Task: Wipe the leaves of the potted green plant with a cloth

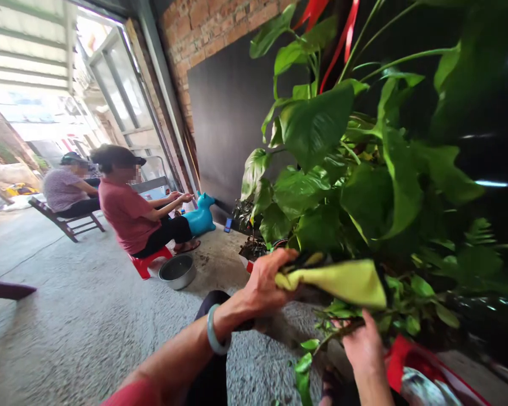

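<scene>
1. Gripping the gathered end of a yellow cloth [347, 282], the person's left hand [266, 285] has its fingers curled firmly around the bunched fabric.
2. The cloth's long axis runs roughly crosswise, fanning out rightward from those fingers, in front of the plant's large leaves [317, 127].
3. The right hand [361, 344] is lower, beneath the cloth's wide end, its thumb tip just under the lower edge.
4. That hand is at a leafy stem [333, 334], which slants down and left from its fingers; blur and overlap make it impossible to tell whether they are closed on it.
5. The right hand is thus nearer the stem, with the red bag [415, 363] beside its wrist.
</scene>
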The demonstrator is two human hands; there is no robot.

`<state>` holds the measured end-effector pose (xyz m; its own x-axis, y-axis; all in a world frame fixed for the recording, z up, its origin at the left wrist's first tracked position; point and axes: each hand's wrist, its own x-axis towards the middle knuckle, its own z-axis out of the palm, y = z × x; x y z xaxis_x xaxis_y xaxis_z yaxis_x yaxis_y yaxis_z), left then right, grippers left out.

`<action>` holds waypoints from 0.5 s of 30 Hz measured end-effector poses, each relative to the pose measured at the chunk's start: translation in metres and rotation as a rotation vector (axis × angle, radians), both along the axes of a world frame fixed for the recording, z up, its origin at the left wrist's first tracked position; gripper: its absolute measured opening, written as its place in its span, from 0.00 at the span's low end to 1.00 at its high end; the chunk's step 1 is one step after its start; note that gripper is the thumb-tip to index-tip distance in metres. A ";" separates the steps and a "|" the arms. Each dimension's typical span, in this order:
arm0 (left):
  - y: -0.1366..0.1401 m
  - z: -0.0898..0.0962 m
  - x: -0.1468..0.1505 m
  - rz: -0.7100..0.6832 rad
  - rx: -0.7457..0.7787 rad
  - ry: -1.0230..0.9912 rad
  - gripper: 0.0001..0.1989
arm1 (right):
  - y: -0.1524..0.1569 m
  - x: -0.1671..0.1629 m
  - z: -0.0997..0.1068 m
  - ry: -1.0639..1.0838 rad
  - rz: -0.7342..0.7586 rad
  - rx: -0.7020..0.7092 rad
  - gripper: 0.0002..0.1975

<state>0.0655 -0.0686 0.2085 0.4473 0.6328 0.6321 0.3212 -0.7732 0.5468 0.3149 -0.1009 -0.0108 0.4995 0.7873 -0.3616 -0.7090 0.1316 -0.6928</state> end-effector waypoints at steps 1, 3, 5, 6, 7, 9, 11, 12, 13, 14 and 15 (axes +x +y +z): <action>0.011 0.010 0.009 0.039 0.095 -0.080 0.20 | -0.003 -0.007 -0.003 -0.013 0.000 -0.040 0.21; 0.034 0.019 0.028 0.103 0.209 -0.095 0.19 | -0.014 -0.022 -0.006 -0.039 0.030 -0.086 0.25; 0.051 0.010 0.044 0.149 0.177 0.084 0.18 | -0.030 -0.035 -0.005 -0.068 0.064 -0.107 0.29; 0.054 0.000 0.048 0.159 0.118 0.215 0.19 | -0.040 -0.039 -0.004 -0.082 0.077 -0.108 0.30; 0.053 -0.013 0.048 0.156 0.042 0.353 0.19 | -0.049 -0.042 -0.003 -0.096 0.088 -0.100 0.30; 0.041 -0.046 0.040 0.135 -0.137 0.568 0.20 | -0.068 -0.043 -0.002 -0.129 0.090 -0.074 0.29; 0.020 -0.080 0.023 0.099 -0.330 0.673 0.16 | -0.083 -0.040 -0.004 -0.159 0.070 -0.069 0.29; 0.009 -0.094 0.013 0.074 -0.404 0.691 0.15 | -0.088 -0.037 -0.006 -0.173 0.057 -0.086 0.29; -0.001 -0.106 0.003 0.053 -0.468 0.709 0.14 | -0.092 -0.034 -0.009 -0.194 0.043 -0.116 0.30; -0.009 -0.115 -0.005 0.036 -0.520 0.715 0.14 | -0.094 -0.032 -0.012 -0.231 0.031 -0.158 0.31; -0.016 -0.121 -0.013 0.030 -0.558 0.713 0.13 | -0.095 -0.031 -0.016 -0.292 0.020 -0.203 0.32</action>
